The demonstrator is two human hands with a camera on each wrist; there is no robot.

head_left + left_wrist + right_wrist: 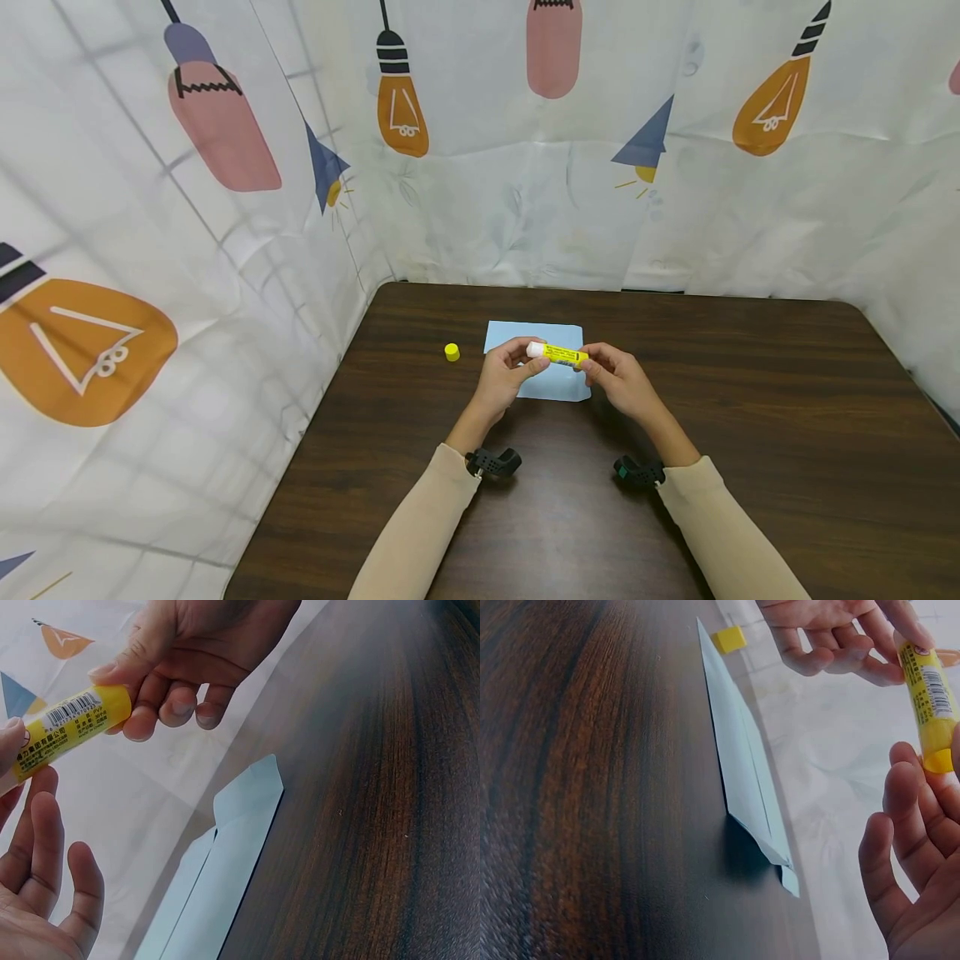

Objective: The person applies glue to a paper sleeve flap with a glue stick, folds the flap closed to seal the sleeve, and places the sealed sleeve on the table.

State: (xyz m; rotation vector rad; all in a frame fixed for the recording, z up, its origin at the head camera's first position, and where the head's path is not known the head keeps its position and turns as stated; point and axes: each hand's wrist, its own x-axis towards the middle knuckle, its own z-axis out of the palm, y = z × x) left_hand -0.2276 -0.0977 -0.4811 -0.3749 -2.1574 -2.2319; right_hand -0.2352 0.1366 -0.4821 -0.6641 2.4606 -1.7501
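Between both hands, above the table, is a yellow glue stick (pixel 562 355) with its white end uncapped and pointing left. My left hand (pixel 504 377) pinches it near the white end with thumb and fingers. On the yellow base end, my right hand (pixel 621 380) pinches with thumb and fingertips. The other fingers of each hand are loosely bent, as both wrist views show. Beneath the hands lies a light blue envelope (pixel 553 387), partly covered by them in the head view; a flap of it lifts a little in the right wrist view. Its yellow cap (pixel 452 352) stands left of the envelope.
The dark wooden table (pixel 750 400) stretches out on both sides of the hands. A white curtain (pixel 487 217) printed with lamps hangs along its back and left edges. Each wrist wears a black band (pixel 492 462).
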